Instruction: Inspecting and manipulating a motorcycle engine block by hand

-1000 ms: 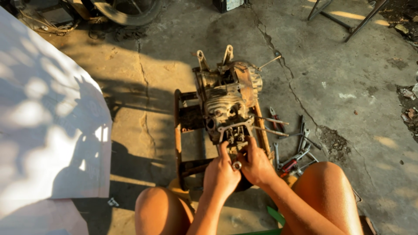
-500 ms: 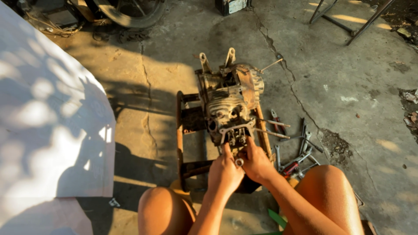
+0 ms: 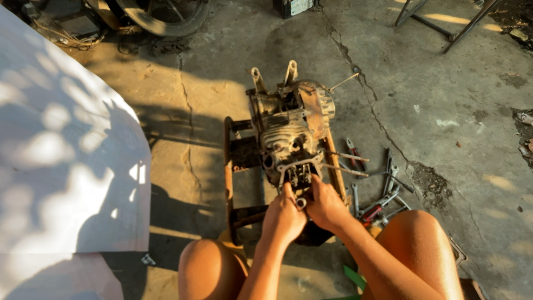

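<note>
We are pinching a small ring-shaped part (image 3: 300, 202) between left hand (image 3: 283, 215) and right hand (image 3: 326, 207), just below the half-stripped engine (image 3: 291, 133); its cylinder end lies open.

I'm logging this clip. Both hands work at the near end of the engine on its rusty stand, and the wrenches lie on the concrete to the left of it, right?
Not quite: the head view shows the wrenches lying right of the engine. Both hands, left hand and right hand, are at its near end.

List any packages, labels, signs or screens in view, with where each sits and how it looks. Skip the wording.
Boxy dark object with a pale label panel: top edge of the head view, on the concrete beyond the engine; rectangular, mostly cut off, print too small to tell.
No other packages, signs or screens show.
</note>
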